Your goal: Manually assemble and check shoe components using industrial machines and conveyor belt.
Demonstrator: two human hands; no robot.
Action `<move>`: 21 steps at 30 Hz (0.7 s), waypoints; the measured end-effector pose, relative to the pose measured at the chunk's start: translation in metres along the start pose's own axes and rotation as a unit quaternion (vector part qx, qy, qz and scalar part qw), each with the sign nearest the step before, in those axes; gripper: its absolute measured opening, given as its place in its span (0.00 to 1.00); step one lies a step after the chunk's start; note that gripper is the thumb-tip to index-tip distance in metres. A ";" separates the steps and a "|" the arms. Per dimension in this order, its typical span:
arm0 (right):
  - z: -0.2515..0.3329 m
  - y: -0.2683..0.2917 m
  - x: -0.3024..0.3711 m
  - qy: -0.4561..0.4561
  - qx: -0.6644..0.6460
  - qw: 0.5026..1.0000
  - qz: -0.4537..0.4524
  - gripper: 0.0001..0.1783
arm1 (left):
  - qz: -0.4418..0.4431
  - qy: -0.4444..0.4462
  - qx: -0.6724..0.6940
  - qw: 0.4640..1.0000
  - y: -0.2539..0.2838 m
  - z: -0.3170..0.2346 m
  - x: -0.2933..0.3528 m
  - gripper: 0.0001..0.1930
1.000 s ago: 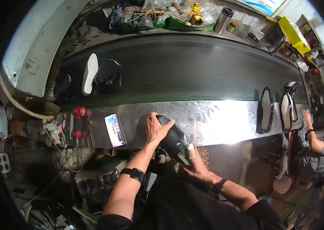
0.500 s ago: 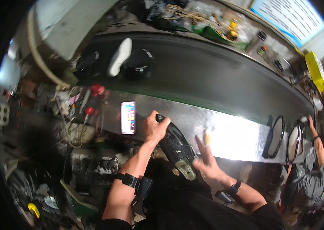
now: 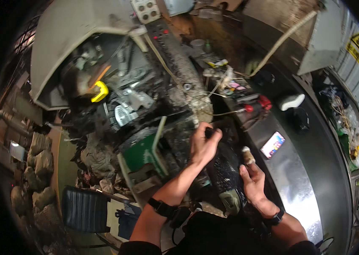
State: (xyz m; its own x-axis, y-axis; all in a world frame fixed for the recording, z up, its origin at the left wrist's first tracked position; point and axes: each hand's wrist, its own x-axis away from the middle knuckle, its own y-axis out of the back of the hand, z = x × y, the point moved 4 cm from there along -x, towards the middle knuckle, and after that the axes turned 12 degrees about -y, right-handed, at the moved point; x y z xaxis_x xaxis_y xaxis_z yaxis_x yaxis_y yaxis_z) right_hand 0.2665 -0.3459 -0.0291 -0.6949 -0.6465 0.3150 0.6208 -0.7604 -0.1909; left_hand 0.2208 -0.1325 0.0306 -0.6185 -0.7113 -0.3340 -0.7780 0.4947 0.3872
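Note:
A glossy black shoe (image 3: 225, 163) hangs in front of my body, fitted over a pale greenish last (image 3: 231, 202) that shows at its near end. My left hand (image 3: 204, 145) is closed around its far, toe end. My right hand (image 3: 255, 185) is beside the shoe's right edge, thumb and forefinger stretched out and apart; whether it touches the shoe I cannot tell. A whitish wrap or cover (image 3: 248, 156) sits on the tip of the forefinger. The far tip of the shoe is partly hidden by my left fingers.
A hooded machine (image 3: 81, 34) with a yellow part (image 3: 100, 91) stands ahead left, above a green panel (image 3: 143, 153). On the right, a metal bench edge carries a phone (image 3: 273, 145) and red-handled tool (image 3: 258, 104); beyond lies a black belt (image 3: 332, 170) with a white-soled shoe (image 3: 293, 102).
My view has swung left toward the machine, and the shoe has come along in my left hand. My right hand has turned upward beside the shoe. The co-worker is out of view.

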 end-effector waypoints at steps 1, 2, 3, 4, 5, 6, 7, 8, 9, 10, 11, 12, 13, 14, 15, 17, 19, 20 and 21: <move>0.013 -0.041 -0.005 0.051 -0.021 0.998 0.012 0.23 | -0.056 -0.002 0.003 0.998 0.039 0.006 -0.003 0.14; 0.014 -0.072 -0.012 0.036 -0.007 0.998 0.044 0.23 | -0.101 0.016 0.001 0.995 0.076 0.019 -0.008 0.16; 0.013 -0.102 -0.018 0.022 0.007 0.997 0.075 0.22 | -0.143 0.033 0.000 0.989 0.113 0.033 -0.013 0.17; 0.012 -0.132 -0.026 -0.003 0.000 0.995 0.097 0.22 | -0.161 0.077 0.006 0.984 0.147 0.042 -0.020 0.17; 0.012 -0.158 -0.033 -0.027 -0.006 0.993 0.115 0.21 | -0.175 0.120 0.015 0.977 0.177 0.045 -0.027 0.18; 0.012 -0.183 -0.042 -0.026 -0.010 0.992 0.125 0.19 | -0.193 0.151 0.145 0.959 0.200 0.047 -0.032 0.19; 0.001 -0.202 -0.057 -0.033 -0.024 0.990 0.135 0.15 | -0.200 0.179 0.275 0.923 0.216 0.049 -0.041 0.19; 0.006 -0.231 -0.058 -0.050 -0.075 0.983 0.161 0.14 | -0.194 0.208 0.368 0.885 0.239 0.060 -0.038 0.17; 0.010 -0.257 -0.060 -0.067 -0.126 0.972 0.185 0.13 | -0.182 0.121 0.306 0.927 0.265 0.069 -0.036 0.16; -0.009 -0.274 -0.080 -0.069 -0.139 0.967 0.203 0.13 | -0.199 0.117 0.300 0.926 0.279 0.077 -0.028 0.16; -0.018 -0.295 -0.091 -0.047 -0.137 0.970 0.198 0.12 | -0.220 0.115 0.291 0.924 0.294 0.091 -0.016 0.15; -0.027 -0.314 -0.105 -0.044 -0.162 0.965 0.204 0.14 | -0.243 0.134 0.336 0.900 0.300 0.115 -0.002 0.15; -0.033 -0.332 -0.113 -0.043 -0.186 0.959 0.211 0.16 | -0.267 0.153 0.379 0.873 0.301 0.132 0.007 0.16; -0.026 -0.337 -0.118 -0.039 -0.186 0.961 0.199 0.16 | -0.245 0.176 0.465 0.832 0.285 0.090 0.004 0.20; -0.010 -0.356 -0.107 -0.069 -0.228 0.943 0.234 0.16 | -0.226 0.165 0.496 0.822 0.289 0.102 0.010 0.23; -0.004 -0.373 -0.113 -0.092 -0.268 0.924 0.257 0.17 | -0.186 0.208 0.561 0.779 0.285 0.104 0.010 0.22; -0.017 -0.382 -0.131 -0.110 -0.256 0.937 0.208 0.17 | -0.214 0.224 0.569 0.762 0.286 0.121 0.000 0.22; -0.019 -0.386 -0.135 -0.115 -0.241 0.947 0.180 0.14 | -0.230 0.230 0.562 0.761 0.288 0.130 -0.001 0.22; -0.020 -0.391 -0.139 -0.113 -0.238 0.948 0.179 0.14 | -0.246 0.236 0.554 0.759 0.290 0.137 -0.003 0.23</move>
State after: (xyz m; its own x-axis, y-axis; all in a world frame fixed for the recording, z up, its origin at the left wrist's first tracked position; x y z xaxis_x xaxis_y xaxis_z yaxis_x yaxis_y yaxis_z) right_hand 0.1131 0.0398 -0.0170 -0.3415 -0.8791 0.3325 0.5298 -0.4723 -0.7044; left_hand -0.0180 0.0819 0.0260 -0.3184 -0.9162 0.2433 -0.6792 0.0414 -0.7328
